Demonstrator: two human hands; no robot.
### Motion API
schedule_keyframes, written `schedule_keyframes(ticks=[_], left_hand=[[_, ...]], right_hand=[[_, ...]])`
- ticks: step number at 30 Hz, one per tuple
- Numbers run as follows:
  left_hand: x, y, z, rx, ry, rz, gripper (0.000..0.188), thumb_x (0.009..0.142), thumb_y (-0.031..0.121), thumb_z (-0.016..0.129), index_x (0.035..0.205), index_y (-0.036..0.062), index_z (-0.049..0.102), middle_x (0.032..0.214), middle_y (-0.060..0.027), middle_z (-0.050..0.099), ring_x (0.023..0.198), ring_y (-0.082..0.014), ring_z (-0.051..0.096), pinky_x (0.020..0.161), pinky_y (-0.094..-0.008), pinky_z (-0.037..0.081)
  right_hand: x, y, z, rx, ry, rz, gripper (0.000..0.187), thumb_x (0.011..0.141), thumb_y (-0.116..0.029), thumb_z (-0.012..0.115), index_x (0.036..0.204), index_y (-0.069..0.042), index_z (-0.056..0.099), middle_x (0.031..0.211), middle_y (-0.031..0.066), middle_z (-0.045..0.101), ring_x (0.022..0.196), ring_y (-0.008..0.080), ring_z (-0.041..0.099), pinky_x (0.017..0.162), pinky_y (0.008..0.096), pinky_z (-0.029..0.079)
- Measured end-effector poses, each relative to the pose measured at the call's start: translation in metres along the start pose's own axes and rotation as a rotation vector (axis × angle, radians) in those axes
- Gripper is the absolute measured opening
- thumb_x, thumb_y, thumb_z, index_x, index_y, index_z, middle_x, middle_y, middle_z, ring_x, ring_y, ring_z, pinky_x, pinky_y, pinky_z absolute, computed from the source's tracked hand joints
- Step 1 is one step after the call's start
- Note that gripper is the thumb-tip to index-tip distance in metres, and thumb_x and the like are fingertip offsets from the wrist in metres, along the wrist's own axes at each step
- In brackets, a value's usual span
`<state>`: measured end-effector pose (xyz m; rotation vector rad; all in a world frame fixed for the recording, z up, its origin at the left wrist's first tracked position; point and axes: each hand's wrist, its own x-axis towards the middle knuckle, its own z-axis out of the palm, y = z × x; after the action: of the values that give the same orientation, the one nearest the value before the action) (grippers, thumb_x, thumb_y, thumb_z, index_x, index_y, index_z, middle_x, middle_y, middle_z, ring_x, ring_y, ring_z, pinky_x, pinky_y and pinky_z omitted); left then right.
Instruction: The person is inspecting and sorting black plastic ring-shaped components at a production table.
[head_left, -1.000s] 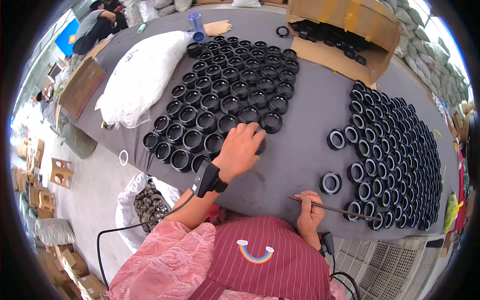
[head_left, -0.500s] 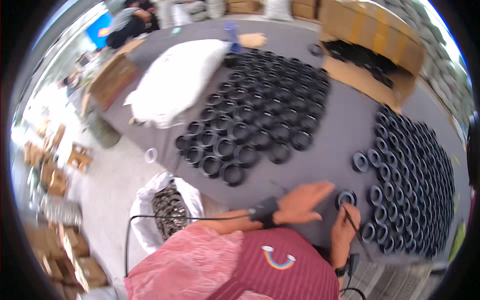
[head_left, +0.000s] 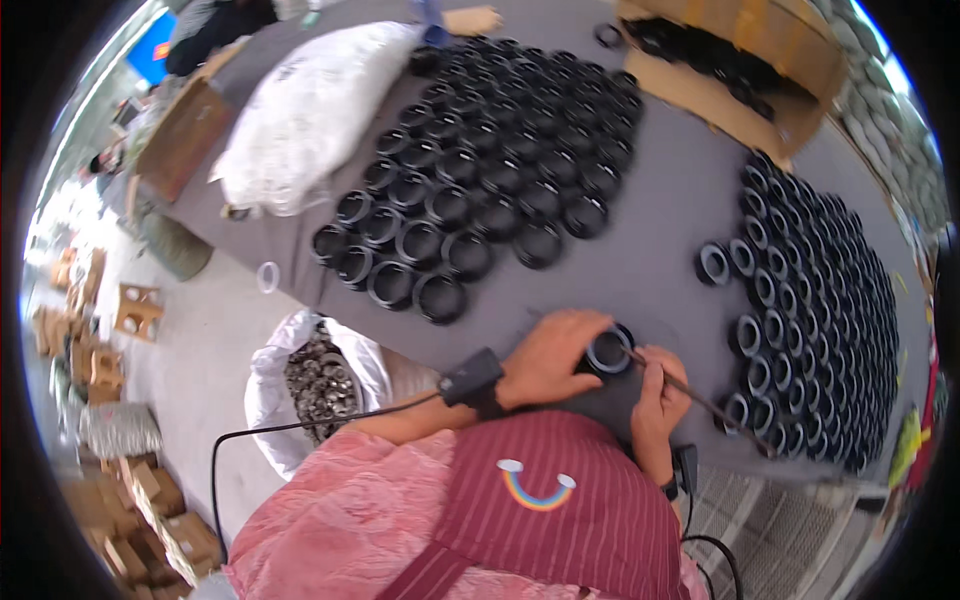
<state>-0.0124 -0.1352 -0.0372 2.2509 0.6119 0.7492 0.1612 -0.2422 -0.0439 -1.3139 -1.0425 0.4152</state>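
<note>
A black ring (head_left: 594, 366) with a paler inner rim rests on the grey tabletop close in front of me. Curved round its left side is my left hand (head_left: 548, 356), thumb on the near edge and fingers on the far edge. My right hand (head_left: 660, 395), closed, grips a thin brown stick (head_left: 715, 410). The stick's tip reaches into the ring's right side, while its other end points toward the rings at the right. What the tip touches is too small to tell.
Many black rings (head_left: 467, 255) stand in rows ahead, and a dense group of grey-rimmed rings (head_left: 760, 375) at the right. Beyond are a white sack (head_left: 310, 115) and an open carton (head_left: 690, 90). A white bag (head_left: 270, 400) of dark pieces stands beside the table, left. A cable (head_left: 300, 428) trails from my left wrist.
The ring has shifted left across the table, and my left hand, stretched flat before, now curves round it. My right hand followed with the stick. The whole view has also shifted.
</note>
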Motion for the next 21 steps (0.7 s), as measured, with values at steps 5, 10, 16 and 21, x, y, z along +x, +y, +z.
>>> schedule_keyframes(ticks=[5, 10, 16, 21], left_hand=[[0.002, -0.001, -0.005, -0.055, -0.014, 0.029, 0.065, 0.074, 0.022, 0.083, 0.129, 0.0047, 0.053, 0.142, -0.0194, 0.050, 0.129, -0.0389, 0.049, 0.107, -0.0461, 0.040], [0.000, -0.001, -0.001, -0.066, -0.044, 0.030, 0.039, 0.073, 0.015, 0.082, 0.105, 0.0073, 0.061, 0.136, -0.0200, 0.053, 0.124, -0.0397, 0.051, 0.104, -0.0468, 0.042], [0.003, 0.003, -0.003, -0.075, -0.054, 0.042, 0.028, 0.075, 0.013, 0.079, 0.097, 0.0072, 0.063, 0.133, -0.0206, 0.053, 0.120, -0.0398, 0.053, 0.101, -0.0470, 0.044], [0.004, 0.003, -0.004, -0.101, -0.059, 0.038, 0.027, 0.075, 0.014, 0.080, 0.095, 0.0064, 0.062, 0.130, -0.0203, 0.054, 0.118, -0.0396, 0.054, 0.099, -0.0470, 0.045]], right_hand=[[-0.007, 0.005, -0.007, 0.061, 0.069, 0.090, 0.012, 0.096, 0.001, 0.056, 0.098, 0.001, 0.067, 0.102, 0.0123, 0.071, 0.110, 0.0268, 0.061, 0.093, 0.0384, 0.050], [-0.006, -0.002, -0.008, -0.071, -0.087, -0.037, 0.008, 0.094, -0.001, 0.060, 0.094, -0.001, 0.068, 0.097, 0.0100, 0.072, 0.107, 0.0279, 0.062, 0.091, 0.0387, 0.051], [-0.003, -0.003, -0.010, -0.167, -0.143, -0.091, 0.006, 0.093, -0.004, 0.063, 0.094, -0.002, 0.068, 0.095, 0.0098, 0.072, 0.103, 0.0287, 0.063, 0.088, 0.0389, 0.051], [0.002, -0.006, -0.007, -0.233, -0.171, -0.137, 0.006, 0.093, -0.006, 0.064, 0.093, -0.003, 0.069, 0.093, 0.0086, 0.072, 0.099, 0.0295, 0.064, 0.085, 0.0397, 0.052]])
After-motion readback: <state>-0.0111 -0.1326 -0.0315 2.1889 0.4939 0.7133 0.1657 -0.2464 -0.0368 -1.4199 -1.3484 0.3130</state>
